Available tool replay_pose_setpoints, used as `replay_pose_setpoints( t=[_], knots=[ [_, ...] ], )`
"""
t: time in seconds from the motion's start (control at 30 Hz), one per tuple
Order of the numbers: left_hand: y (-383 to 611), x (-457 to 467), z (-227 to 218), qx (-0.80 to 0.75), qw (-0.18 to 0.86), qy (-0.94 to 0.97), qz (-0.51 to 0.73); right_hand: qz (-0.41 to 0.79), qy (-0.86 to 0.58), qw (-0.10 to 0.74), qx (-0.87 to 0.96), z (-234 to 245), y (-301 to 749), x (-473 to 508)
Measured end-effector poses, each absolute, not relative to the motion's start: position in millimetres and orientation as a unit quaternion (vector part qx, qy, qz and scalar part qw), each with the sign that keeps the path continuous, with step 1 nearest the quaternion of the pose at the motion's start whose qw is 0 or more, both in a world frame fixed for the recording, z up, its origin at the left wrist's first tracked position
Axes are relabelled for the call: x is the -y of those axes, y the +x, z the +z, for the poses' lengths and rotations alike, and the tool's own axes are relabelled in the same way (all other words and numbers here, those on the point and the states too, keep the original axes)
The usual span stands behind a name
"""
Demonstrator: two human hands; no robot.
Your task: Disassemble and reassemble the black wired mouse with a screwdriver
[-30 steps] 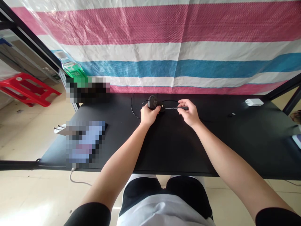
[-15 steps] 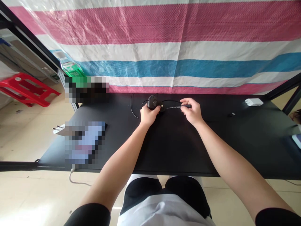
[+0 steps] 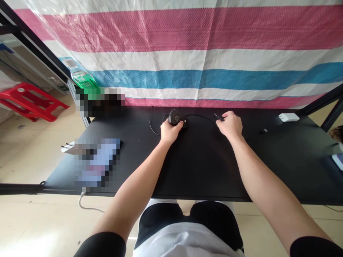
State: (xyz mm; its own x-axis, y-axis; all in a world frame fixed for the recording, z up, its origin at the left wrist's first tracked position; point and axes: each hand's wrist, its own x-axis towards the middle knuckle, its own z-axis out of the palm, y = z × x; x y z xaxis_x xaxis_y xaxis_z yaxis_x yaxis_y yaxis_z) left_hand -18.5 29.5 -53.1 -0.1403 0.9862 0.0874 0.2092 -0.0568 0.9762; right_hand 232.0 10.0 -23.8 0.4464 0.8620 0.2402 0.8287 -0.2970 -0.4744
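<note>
My left hand (image 3: 170, 132) is closed around a small black device (image 3: 174, 116) with a rounded body, pale printing and a flat base with a light round spot. Its thumb presses on the lower part. A thin black cable (image 3: 198, 115) runs from the device along the tabletop. To the right, apart from the device, my right hand (image 3: 232, 124) is closed on a slim black screwdriver (image 3: 218, 117). Only a short dark end shows beyond the fingers; its metal shaft is hidden.
On the black table (image 3: 198, 160) lie a blurred-out phone (image 3: 103, 160) at left and a white charger (image 3: 288, 117) at far right. A small dark piece (image 3: 264, 131) lies nearer. A green-labelled bottle (image 3: 85, 82) stands at back left, before a striped sheet (image 3: 171, 78).
My right hand has moved right, away from the device, and turned, so the screwdriver's shaft no longer points at the device. The left hand keeps its hold.
</note>
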Motion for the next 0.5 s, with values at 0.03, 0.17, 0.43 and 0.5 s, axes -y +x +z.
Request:
replay_pose_setpoints(
  t=[0.03, 0.17, 0.43, 0.5],
  knots=[
    [-18, -29, -53, -0.565, 0.388, 0.528, 0.501, 0.039, -0.817, 0.250, 0.517, -24, 233, -11],
    [-18, -29, -52, -0.563, 0.389, 0.528, 0.502, 0.055, -0.838, 0.200, 0.504, -28, 237, -14],
    [-18, -29, -51, -0.564, 0.391, 0.531, 0.497, 0.080, -0.833, 0.175, 0.518, -27, 237, -13],
    [-18, -28, -50, -0.567, 0.388, 0.531, 0.496, 0.069, -0.828, 0.178, 0.528, -20, 231, -8]
  ],
)
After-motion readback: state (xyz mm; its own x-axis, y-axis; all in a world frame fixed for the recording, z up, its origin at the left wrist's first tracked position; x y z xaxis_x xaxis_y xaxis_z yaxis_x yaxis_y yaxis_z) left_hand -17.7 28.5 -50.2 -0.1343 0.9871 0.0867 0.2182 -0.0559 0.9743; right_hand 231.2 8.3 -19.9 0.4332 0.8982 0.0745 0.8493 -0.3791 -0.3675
